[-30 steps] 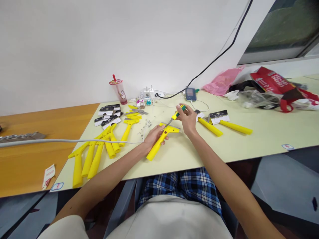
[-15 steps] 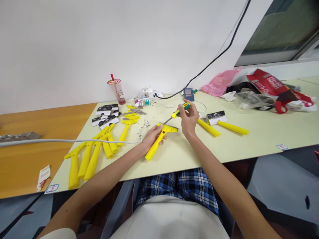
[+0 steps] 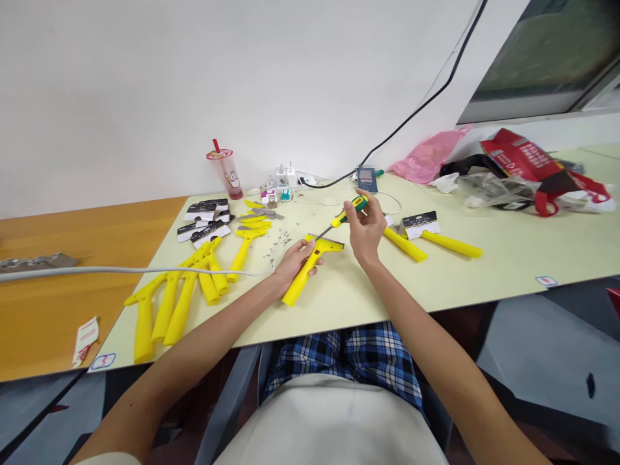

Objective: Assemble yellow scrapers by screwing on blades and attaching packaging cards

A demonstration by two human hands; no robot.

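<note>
My left hand (image 3: 296, 263) is closed around a yellow scraper (image 3: 301, 283), near its head, where a thin dark blade edge shows. The scraper's handle slants down toward me. In my right hand (image 3: 366, 231) is a screwdriver (image 3: 349, 212) with a green and yellow handle, gripped between thumb and fingers. Its metal shaft points down and left, with the tip at the scraper head near my left thumb. Whether the tip sits in a screw is too small to tell.
Several yellow scraper handles (image 3: 178, 313) lie at the left, near black-and-white cards (image 3: 209, 231). Small screws (image 3: 279, 244) are scattered mid-table. A drink cup (image 3: 227, 175) stands behind. Two carded scrapers (image 3: 450, 244) lie right; a pink bag (image 3: 429, 158) and red bag (image 3: 523, 161) sit beyond.
Both hands keep their grip on the scraper and the screwdriver, and the tip stays at the scraper head. The whole view has shifted very slightly.
</note>
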